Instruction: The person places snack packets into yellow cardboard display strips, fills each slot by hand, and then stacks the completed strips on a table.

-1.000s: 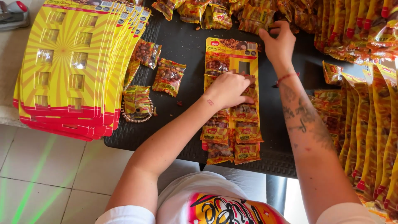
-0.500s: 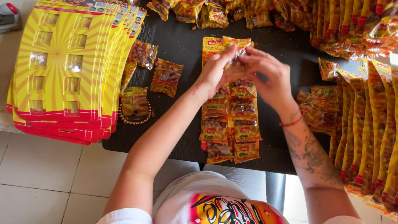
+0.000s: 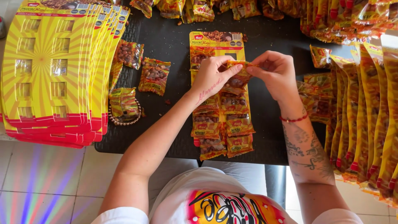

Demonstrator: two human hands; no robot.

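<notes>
both hands, left hand (image 3: pixel 212 78) and right hand (image 3: pixel 274 71), are pinching one snack packet (image 3: pixel 238 75) by its top edge over the display card (image 3: pixel 217 41); holding it level above the open slot should be helping it seat cleanly.

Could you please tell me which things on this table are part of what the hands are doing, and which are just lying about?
In use:
left hand and right hand, both pinching one snack packet
display card, partly filled
packet heap

Lying about:
bead bracelet
blank card stack
loose packets
filled cards at right
</notes>
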